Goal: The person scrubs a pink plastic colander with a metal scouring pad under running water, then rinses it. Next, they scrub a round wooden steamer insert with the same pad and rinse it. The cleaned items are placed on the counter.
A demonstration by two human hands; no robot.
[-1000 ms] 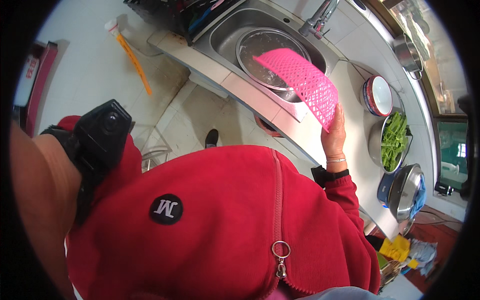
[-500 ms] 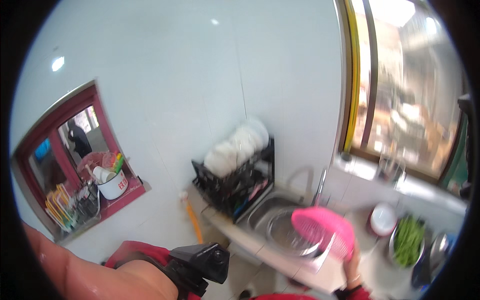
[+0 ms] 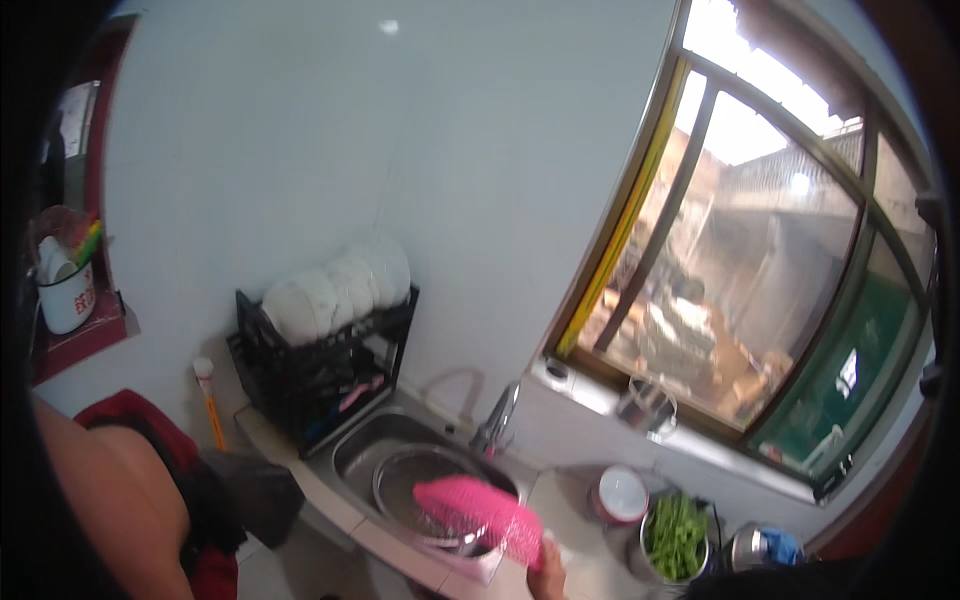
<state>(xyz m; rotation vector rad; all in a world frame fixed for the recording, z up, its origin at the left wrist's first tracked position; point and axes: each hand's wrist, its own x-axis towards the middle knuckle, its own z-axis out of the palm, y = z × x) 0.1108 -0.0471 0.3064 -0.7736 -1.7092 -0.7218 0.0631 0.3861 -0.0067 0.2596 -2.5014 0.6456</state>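
My right hand [image 3: 545, 574] grips the rim of a pink plastic colander [image 3: 478, 503]. It is tilted over the right side of the steel sink [image 3: 347, 452]. Inside the sink lies a round metal basin [image 3: 388, 472], partly covered by the colander. Close to the view at the lower left, my left hand [image 3: 95, 490] is raised, with a black strap and boxy device [image 3: 250, 497] at the wrist and a red sleeve behind. The fingers of that hand are out of sight, so whether it holds anything does not show.
A black rack [image 3: 300, 385] with stacked white bowls [image 3: 335, 290] stands left of the sink. The faucet [image 3: 497, 420] rises behind. On the right counter are a red-and-white bowl [image 3: 620, 495], a pot of green vegetables [image 3: 676, 540] and a kettle-like metal vessel [image 3: 752, 550]. A window [image 3: 740, 260] is above.
The view has swung right, so the sink, rack and window sit further left and more window shows. My right hand still holds the colander over the sink. My left hand stays raised.
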